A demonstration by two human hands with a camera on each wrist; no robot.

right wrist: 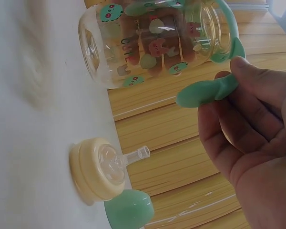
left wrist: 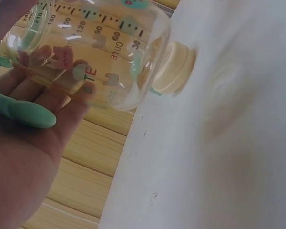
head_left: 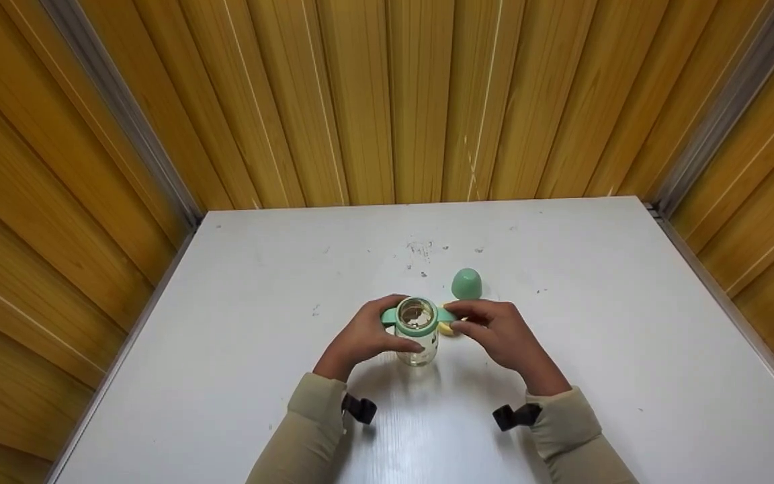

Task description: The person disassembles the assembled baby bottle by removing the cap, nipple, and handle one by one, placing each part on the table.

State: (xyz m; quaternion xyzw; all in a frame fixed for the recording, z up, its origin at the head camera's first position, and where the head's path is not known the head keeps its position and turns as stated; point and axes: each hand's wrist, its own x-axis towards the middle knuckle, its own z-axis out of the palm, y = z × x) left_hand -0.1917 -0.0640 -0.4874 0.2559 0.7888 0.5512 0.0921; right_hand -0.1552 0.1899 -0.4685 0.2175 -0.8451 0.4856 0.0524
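A clear baby bottle with printed figures and a measuring scale has its mouth uncovered. Round its neck sits a green handle ring with a grip on each side. My left hand holds the bottle, thumb across the front and fingers behind. On the other side, my right hand pinches the right grip between thumb and fingers. The bottle's base appears raised off the table. A cream screw collar with a clear tube pointing up lies on the table behind the bottle, partly hidden in the head view.
A green dome cap stands on the white table, just beyond my right hand. Yellow wood-patterned panels enclose the table at the back and both sides. Black straps with small mounts sit on both wrists.
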